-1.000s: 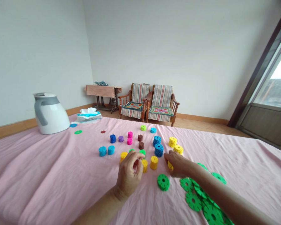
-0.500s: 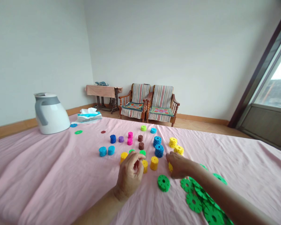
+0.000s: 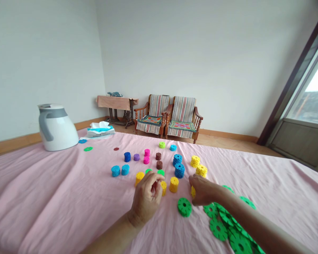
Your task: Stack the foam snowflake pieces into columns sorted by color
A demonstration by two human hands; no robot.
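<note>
My left hand (image 3: 146, 194) rests loosely curled over the pink cloth, and no disc shows in its fingers. Close by its fingertips is a short yellow stack of notched discs (image 3: 163, 188); another yellow stack (image 3: 139, 177) is partly hidden behind the hand. My right hand (image 3: 204, 188) reaches down with thumb and fingers around a stack of yellow discs (image 3: 193, 192), mostly covered by the hand. Between the hands stand a yellow stack (image 3: 174, 184) and a larger green stack (image 3: 184, 207). Loose green discs (image 3: 218, 228) lie under my right forearm.
Beyond the hands stand blue stacks (image 3: 179, 170), yellow stacks (image 3: 201, 170), light-blue stacks (image 3: 116, 171), brown stacks (image 3: 159, 164) and pink stacks (image 3: 146, 160). At the far left are a white jug (image 3: 58, 132) and a tissue box (image 3: 100, 131). Two wooden armchairs (image 3: 180, 120) stand past the cloth.
My right hand has lowered very slightly at the yellow stack. The left hand stays in place, and the view has shifted a little.
</note>
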